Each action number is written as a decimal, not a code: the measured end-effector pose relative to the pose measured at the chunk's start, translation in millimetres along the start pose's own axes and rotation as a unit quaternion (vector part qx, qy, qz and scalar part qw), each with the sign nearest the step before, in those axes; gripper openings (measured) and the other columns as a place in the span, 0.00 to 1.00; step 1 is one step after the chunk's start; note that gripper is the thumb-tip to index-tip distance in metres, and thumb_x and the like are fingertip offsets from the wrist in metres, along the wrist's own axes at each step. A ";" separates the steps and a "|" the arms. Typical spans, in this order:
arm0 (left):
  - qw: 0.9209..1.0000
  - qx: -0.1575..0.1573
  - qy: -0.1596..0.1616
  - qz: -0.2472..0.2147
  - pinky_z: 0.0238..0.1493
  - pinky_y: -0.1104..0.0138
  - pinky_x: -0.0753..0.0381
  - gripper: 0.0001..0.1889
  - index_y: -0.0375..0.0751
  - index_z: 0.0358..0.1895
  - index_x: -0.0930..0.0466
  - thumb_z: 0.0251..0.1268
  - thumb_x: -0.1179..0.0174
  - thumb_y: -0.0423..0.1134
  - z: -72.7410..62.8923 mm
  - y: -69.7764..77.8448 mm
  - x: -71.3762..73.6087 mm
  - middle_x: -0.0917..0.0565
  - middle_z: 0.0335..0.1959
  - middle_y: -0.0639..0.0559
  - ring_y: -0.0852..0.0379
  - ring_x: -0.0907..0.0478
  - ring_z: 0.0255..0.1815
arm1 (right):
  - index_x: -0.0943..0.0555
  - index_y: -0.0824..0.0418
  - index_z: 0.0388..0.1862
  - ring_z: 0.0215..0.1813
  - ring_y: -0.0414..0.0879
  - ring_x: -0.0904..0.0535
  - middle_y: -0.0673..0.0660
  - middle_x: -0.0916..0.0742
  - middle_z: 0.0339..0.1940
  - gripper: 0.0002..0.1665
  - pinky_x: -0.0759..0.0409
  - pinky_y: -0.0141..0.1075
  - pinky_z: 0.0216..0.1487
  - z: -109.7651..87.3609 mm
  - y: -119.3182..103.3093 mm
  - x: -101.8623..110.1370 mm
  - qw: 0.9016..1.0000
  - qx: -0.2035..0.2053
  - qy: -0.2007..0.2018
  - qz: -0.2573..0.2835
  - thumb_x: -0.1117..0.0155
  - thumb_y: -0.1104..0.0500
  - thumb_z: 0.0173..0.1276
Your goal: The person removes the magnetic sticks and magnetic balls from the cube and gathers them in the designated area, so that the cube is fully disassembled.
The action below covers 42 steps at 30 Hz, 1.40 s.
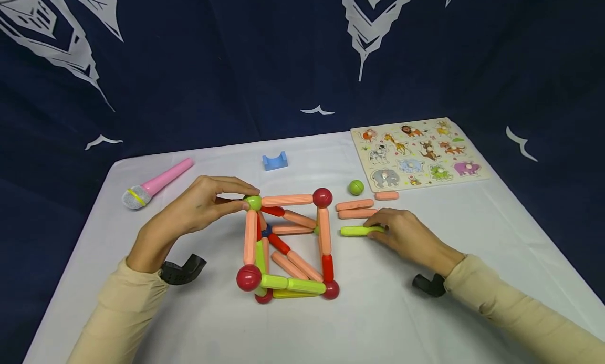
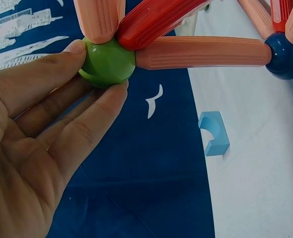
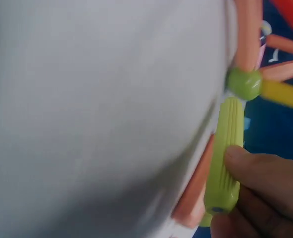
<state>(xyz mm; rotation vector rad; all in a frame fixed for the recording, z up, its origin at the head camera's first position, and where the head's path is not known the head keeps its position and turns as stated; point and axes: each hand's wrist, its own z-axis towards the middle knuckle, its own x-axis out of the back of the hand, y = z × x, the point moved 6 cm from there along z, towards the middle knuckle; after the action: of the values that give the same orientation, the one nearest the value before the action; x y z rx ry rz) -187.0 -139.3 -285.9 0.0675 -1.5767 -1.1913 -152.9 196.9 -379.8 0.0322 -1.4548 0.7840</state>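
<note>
A frame of rods and balls (image 1: 287,200) stands mid-table, with salmon, red and lime rods joined at red, green and blue balls. At its upper left corner, my left hand (image 1: 198,202) pinches a green ball (image 2: 107,62) between thumb and fingertips; rods branch from that ball in the left wrist view. Right of the frame, my right hand (image 1: 408,238) pinches a lime-green rod (image 1: 353,231) near one end. The right wrist view shows this rod (image 3: 223,163) between thumb and fingers, its other end pointing towards a green ball (image 3: 244,83) of the frame.
Several loose salmon rods (image 1: 355,205) and a green ball (image 1: 356,187) lie beyond my right hand. An animal puzzle board (image 1: 427,183) sits at the back right. A blue cradle-shaped block (image 1: 275,162) is at the back, and a pink toy microphone (image 1: 165,179) at the back left.
</note>
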 end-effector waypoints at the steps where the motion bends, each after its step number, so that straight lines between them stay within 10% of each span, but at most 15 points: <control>1: 1.000 0.000 -0.001 -0.001 0.52 0.55 0.18 0.15 0.40 0.53 0.15 0.64 0.35 0.31 0.4 -0.1 -0.5 0.15 0.51 0.51 0.53 0.20 0.54 | 0.13 0.58 0.42 0.43 0.44 0.17 0.51 0.12 0.40 0.13 0.17 0.44 0.47 1.9 2.7 -0.7 1.000 -0.002 0.002 -0.008 0.24 0.65 0.57; 17: 1.000 0.011 -0.011 -0.012 0.53 0.53 0.19 0.15 0.41 0.53 0.15 0.64 0.35 0.30 2.3 -0.7 -2.7 0.15 0.51 0.52 0.53 0.20 0.55 | 0.14 0.61 0.40 0.43 0.47 0.20 0.54 0.14 0.40 0.13 0.18 0.46 0.47 17.2 13.2 -10.0 0.997 -0.039 0.017 -0.069 0.23 0.65 0.56; 23: 1.000 0.008 -0.012 -0.012 0.53 0.53 0.19 0.15 0.41 0.54 0.15 0.64 0.35 0.31 2.9 -0.4 -1.7 0.15 0.51 0.52 0.53 0.21 0.55 | 0.13 0.61 0.41 0.38 0.40 0.20 0.47 0.13 0.35 0.10 0.18 0.36 0.41 1.9 -25.7 -15.8 0.997 -0.039 -0.023 0.059 0.26 0.63 0.59; 28: 1.000 0.019 -0.010 -0.010 0.53 0.51 0.20 0.15 0.42 0.54 0.15 0.64 0.35 0.31 2.3 -1.0 0.8 0.15 0.52 0.52 0.52 0.21 0.56 | 0.13 0.64 0.40 0.31 0.34 0.21 0.42 0.14 0.28 0.15 0.19 0.29 0.34 -14.7 -62.2 -38.3 0.971 -0.063 -0.116 0.197 0.24 0.55 0.58; 42: 1.000 0.027 0.004 0.007 0.51 0.54 0.18 0.14 0.43 0.53 0.14 0.64 0.34 0.35 -3.1 -2.5 2.6 0.15 0.51 0.52 0.52 0.22 0.56 | 0.13 0.62 0.33 0.28 0.35 0.20 0.43 0.14 0.24 0.07 0.20 0.29 0.30 -12.0 -67.4 -42.1 0.968 -0.091 -0.124 0.198 0.25 0.62 0.56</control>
<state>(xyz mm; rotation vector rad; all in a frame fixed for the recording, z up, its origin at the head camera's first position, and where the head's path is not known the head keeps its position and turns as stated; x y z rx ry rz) -187.0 -144.1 -286.1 0.0967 -1.5998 -1.1374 -105.9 132.4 -389.9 -0.3195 -1.7967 0.9904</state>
